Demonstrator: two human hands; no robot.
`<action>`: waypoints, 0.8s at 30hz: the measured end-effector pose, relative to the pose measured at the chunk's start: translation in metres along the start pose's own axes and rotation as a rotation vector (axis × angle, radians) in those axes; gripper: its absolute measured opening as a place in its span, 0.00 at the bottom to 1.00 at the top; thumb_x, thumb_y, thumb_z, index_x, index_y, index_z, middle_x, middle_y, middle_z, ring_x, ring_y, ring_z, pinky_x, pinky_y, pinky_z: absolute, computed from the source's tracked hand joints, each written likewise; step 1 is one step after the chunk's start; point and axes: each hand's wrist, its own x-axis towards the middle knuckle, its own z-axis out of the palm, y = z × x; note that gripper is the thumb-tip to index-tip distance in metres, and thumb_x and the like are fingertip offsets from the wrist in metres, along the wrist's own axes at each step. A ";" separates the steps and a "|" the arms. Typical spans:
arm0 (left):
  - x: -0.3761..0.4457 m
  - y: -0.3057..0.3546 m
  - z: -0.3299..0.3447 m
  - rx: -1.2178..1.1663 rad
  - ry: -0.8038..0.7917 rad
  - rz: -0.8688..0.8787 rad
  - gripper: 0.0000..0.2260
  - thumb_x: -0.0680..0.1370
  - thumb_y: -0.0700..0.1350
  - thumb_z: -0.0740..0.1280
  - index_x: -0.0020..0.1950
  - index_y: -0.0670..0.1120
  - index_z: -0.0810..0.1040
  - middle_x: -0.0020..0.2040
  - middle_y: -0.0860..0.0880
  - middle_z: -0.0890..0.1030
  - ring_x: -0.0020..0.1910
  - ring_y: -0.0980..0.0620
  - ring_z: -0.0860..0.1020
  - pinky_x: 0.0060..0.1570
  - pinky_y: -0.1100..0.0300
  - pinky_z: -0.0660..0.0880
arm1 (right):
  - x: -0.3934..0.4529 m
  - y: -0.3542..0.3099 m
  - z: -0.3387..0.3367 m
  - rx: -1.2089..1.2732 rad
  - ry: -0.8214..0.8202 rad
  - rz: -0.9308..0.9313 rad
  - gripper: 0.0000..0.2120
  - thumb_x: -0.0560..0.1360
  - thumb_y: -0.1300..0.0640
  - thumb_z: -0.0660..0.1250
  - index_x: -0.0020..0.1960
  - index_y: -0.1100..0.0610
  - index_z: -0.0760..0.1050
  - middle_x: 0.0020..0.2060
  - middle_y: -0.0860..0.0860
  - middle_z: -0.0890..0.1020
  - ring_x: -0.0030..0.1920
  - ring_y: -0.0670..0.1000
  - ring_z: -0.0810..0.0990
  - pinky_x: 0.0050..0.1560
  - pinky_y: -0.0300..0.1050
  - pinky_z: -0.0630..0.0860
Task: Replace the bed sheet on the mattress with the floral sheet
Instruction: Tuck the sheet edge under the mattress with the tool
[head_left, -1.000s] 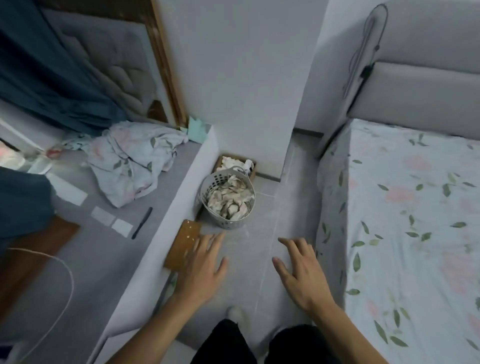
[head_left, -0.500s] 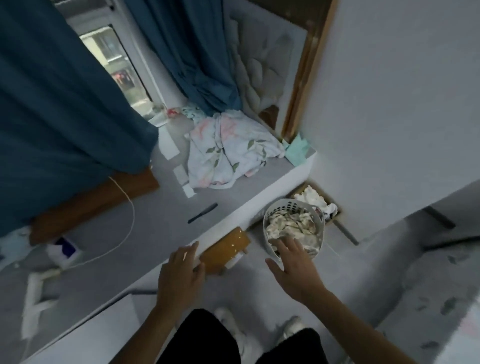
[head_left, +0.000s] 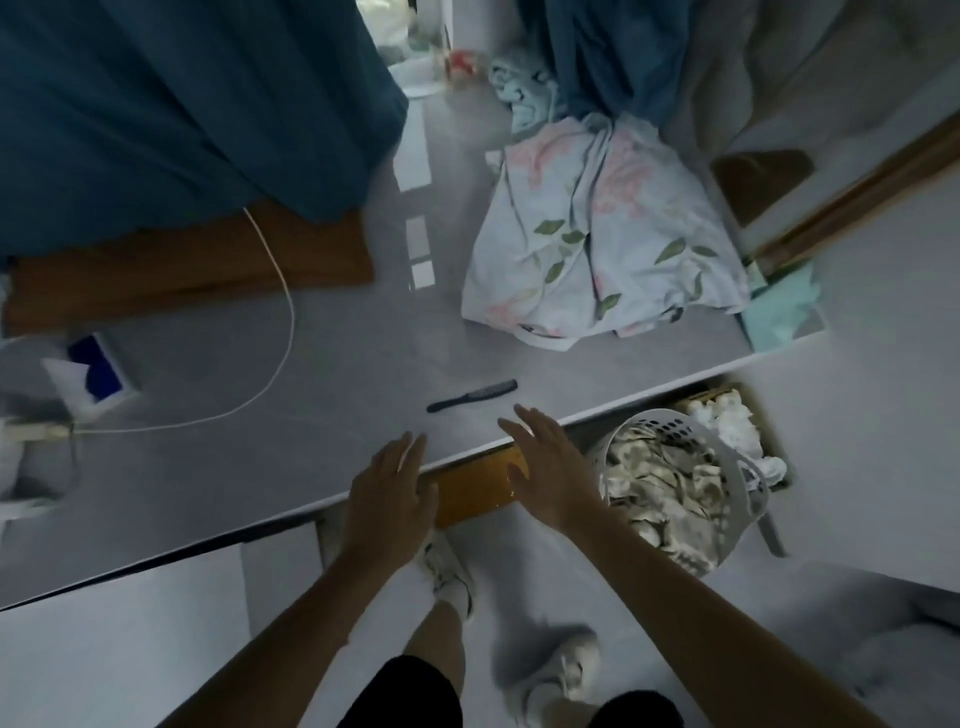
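Hands reach forward with fingers straight, holding nothing: left hand (head_left: 392, 491) over the table (head_left: 270, 467) edge, right hand (head_left: 550, 467) near a comb (head_left: 471, 395); floral sheet (head_left: 597, 234) lies crumpled beyond.

Grey ledge (head_left: 322, 374) — blue curtains (head_left: 171, 104).

We had a single view, from a camera worn on the head, looking steeply down and forward over the edge of the grey ledge (head_left: 291, 405). It sat near that ledge: both forearms entered from the bottom edge of the frame, with the left hand (head_left: 389, 493) and right hand (head_left: 550, 478) over the ledge's near edge. Beyond the ledge the view reached the blue curtain (head_left: 182, 104); below it we saw the floor and our own shoes. No second view shared the scene.
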 end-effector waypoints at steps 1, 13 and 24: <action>0.021 -0.010 0.013 0.019 -0.029 0.003 0.28 0.83 0.52 0.63 0.82 0.48 0.63 0.81 0.45 0.66 0.79 0.44 0.65 0.73 0.44 0.68 | 0.023 0.005 0.013 -0.027 -0.043 0.004 0.31 0.80 0.54 0.66 0.82 0.51 0.62 0.82 0.51 0.59 0.82 0.55 0.55 0.80 0.54 0.60; 0.138 -0.063 0.121 0.171 -0.007 0.055 0.30 0.81 0.54 0.69 0.80 0.46 0.65 0.75 0.44 0.70 0.72 0.43 0.69 0.60 0.46 0.77 | 0.108 0.081 0.125 -0.213 0.024 -0.074 0.32 0.79 0.51 0.66 0.81 0.52 0.62 0.79 0.52 0.64 0.79 0.59 0.59 0.76 0.56 0.62; 0.154 -0.037 0.138 0.257 0.002 0.189 0.09 0.77 0.44 0.73 0.49 0.46 0.73 0.48 0.46 0.75 0.48 0.45 0.75 0.38 0.54 0.67 | 0.110 0.105 0.134 -0.175 0.129 -0.165 0.07 0.77 0.56 0.70 0.55 0.55 0.77 0.51 0.53 0.77 0.53 0.56 0.73 0.51 0.54 0.74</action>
